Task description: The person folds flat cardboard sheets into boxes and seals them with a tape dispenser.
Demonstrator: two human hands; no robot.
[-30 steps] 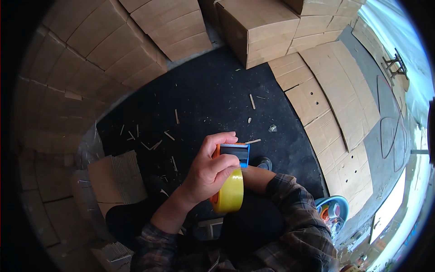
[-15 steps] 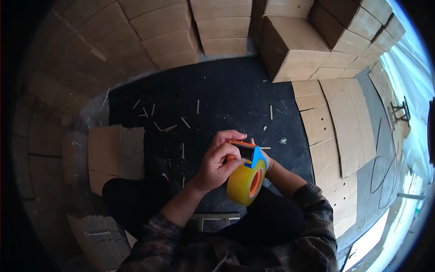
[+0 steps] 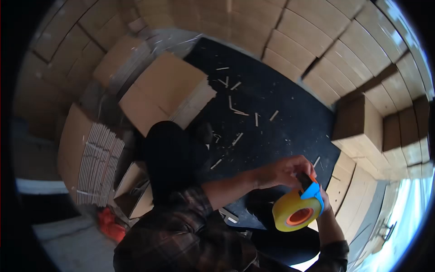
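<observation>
A tape dispenser (image 3: 312,190) with a blue and orange frame carries a big roll of yellowish tape (image 3: 284,209) on an orange core. My right hand (image 3: 324,199) is closed around its far side, mostly hidden behind the blue frame. From the left, my left hand (image 3: 290,173) reaches over with bent fingers gripping the dispenser's front end, near the orange edge. Whether those fingers also pinch the loose tape end cannot be made out. Both hands hold the dispenser in front of my bent legs, above the dark mat (image 3: 281,140).
Bundles of flat cardboard (image 3: 161,93) lie at the left, with another strapped stack (image 3: 93,158) nearer me. An open carton (image 3: 136,190) and a red object (image 3: 110,225) are close by. Cardboard scraps (image 3: 238,138) litter the mat. Stacked boxes (image 3: 297,36) line the back.
My view has swung left, bringing the near-left carton and red object into sight. The dispenser has shifted rightward in view and turned; both hands stay on it.
</observation>
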